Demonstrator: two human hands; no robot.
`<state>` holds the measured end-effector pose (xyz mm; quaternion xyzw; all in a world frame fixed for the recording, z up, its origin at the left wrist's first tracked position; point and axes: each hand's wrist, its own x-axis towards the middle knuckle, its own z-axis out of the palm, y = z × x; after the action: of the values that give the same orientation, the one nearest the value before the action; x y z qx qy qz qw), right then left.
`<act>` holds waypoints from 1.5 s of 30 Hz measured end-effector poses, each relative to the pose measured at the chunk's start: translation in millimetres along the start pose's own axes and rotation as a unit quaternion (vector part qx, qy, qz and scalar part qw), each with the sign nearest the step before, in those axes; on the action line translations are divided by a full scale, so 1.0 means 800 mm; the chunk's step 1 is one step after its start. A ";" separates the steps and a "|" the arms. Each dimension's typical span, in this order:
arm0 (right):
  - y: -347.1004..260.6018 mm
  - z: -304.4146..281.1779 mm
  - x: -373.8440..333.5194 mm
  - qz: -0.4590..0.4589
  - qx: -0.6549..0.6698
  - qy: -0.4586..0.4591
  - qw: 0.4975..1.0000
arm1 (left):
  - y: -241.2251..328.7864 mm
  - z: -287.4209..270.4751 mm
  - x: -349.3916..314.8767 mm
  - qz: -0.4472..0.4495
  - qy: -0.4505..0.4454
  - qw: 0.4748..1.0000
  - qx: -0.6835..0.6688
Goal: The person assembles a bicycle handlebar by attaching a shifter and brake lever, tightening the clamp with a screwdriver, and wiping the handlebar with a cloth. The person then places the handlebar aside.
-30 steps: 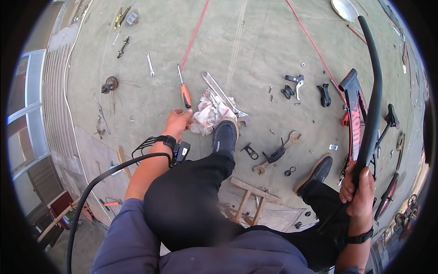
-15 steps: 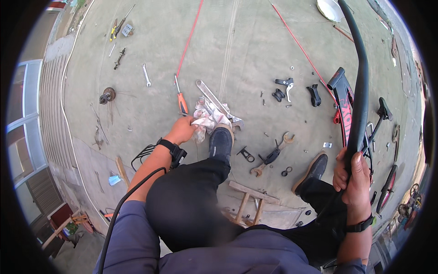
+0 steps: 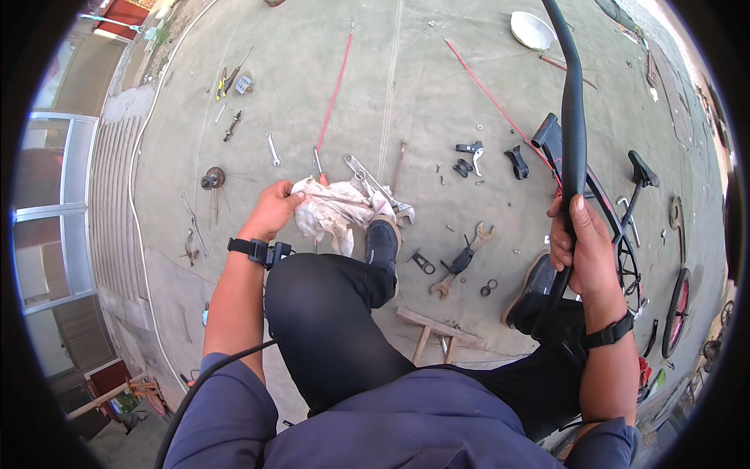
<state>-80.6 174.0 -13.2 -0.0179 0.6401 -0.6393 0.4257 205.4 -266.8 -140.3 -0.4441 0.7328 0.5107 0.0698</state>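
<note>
My left hand (image 3: 273, 209) pinches one corner of a stained white rag (image 3: 332, 205), which stretches from my fingers toward the toe of my left shoe (image 3: 383, 242). Partly covered by the cloth are a screwdriver (image 3: 319, 162) with an orange handle and a large adjustable wrench (image 3: 401, 209). On the other side, my right hand (image 3: 582, 246) grips a long, slightly bent black handlebar (image 3: 574, 102), held up off the ground. Behind that bar lies a black and red bicycle frame (image 3: 551, 141), in part hidden.
Between my feet lie a large open-end wrench (image 3: 483, 234) and small rings (image 3: 488, 288). Farther out are a brake lever (image 3: 475, 152), a small wrench (image 3: 273, 148), a wheel hub (image 3: 212, 178) and a white basin (image 3: 532, 31). A wooden stool (image 3: 437, 327) is close to me.
My left hand has moved left with the rag's corner, drawing the bunched cloth out wide and over the screwdriver's handle. My right hand and the handlebar have shifted left in view.
</note>
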 end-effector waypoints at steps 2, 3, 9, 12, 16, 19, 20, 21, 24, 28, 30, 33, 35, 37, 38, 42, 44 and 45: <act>0.000 -0.006 -0.005 -0.009 -0.001 0.006 1.000 | 0.014 -0.008 -0.014 0.018 0.033 0.998 -0.043; 0.000 -0.010 -0.007 -0.010 -0.002 0.004 1.000 | 0.023 -0.014 -0.023 0.031 0.049 0.995 -0.078; -0.002 -0.018 -0.018 -0.029 -0.003 0.015 0.999 | 0.072 -0.070 -0.053 0.098 0.108 0.964 -0.224; -0.005 -0.023 -0.020 -0.041 0.021 0.012 0.999 | 0.129 -0.114 -0.076 0.187 0.126 0.923 -0.313; -0.009 -0.011 -0.024 -0.049 0.015 0.027 0.998 | 0.210 -0.142 -0.122 0.302 0.048 0.882 -0.360; -0.014 -0.013 -0.027 -0.056 0.031 0.021 0.998 | 0.246 -0.112 -0.128 0.358 -0.014 0.835 -0.418; -0.008 -0.013 -0.024 -0.059 0.040 -0.003 0.997 | 0.258 -0.098 -0.129 0.372 -0.033 0.818 -0.438; -0.010 -0.017 -0.025 -0.060 0.040 -0.013 0.997 | 0.273 -0.065 -0.128 0.369 -0.040 0.807 -0.460; -0.009 -0.017 -0.023 -0.054 0.005 -0.026 0.998 | 0.301 0.015 -0.134 0.362 -0.125 0.777 -0.499; -0.004 -0.008 -0.023 -0.031 -0.009 -0.010 0.999 | 0.346 0.128 -0.148 0.326 -0.233 0.755 -0.519; 0.003 -0.001 -0.017 -0.033 -0.015 -0.020 0.999 | 0.356 0.167 -0.149 0.316 -0.277 0.737 -0.530; 0.019 0.011 -0.012 -0.083 -0.012 -0.040 0.996 | 0.356 0.229 -0.148 0.334 -0.247 0.777 -0.473; 0.039 0.009 0.001 -0.246 -0.108 -0.083 0.960 | 0.356 0.264 -0.150 0.323 -0.203 0.803 -0.458; 0.049 0.020 0.003 -0.216 0.031 -0.114 0.969 | 0.350 0.287 -0.151 0.292 -0.164 0.798 -0.500; 0.047 0.019 0.000 -0.210 -0.012 -0.116 0.971 | 0.347 0.293 -0.149 0.263 -0.182 0.799 -0.509; 0.049 0.017 -0.001 -0.245 -0.173 -0.122 0.946 | 0.341 0.303 -0.150 0.180 -0.277 0.798 -0.504; 0.059 0.011 0.010 -0.336 -0.277 -0.129 0.891 | 0.337 0.303 -0.148 0.196 -0.261 0.800 -0.503; 0.059 0.017 0.011 -0.332 -0.234 -0.109 0.907 | 0.337 0.300 -0.146 0.195 -0.243 0.798 -0.515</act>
<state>-53.8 166.2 -54.8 -0.3980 0.6778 -0.5698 0.2397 -4.2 18.4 -2.7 -0.1234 0.3918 0.9068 -0.0946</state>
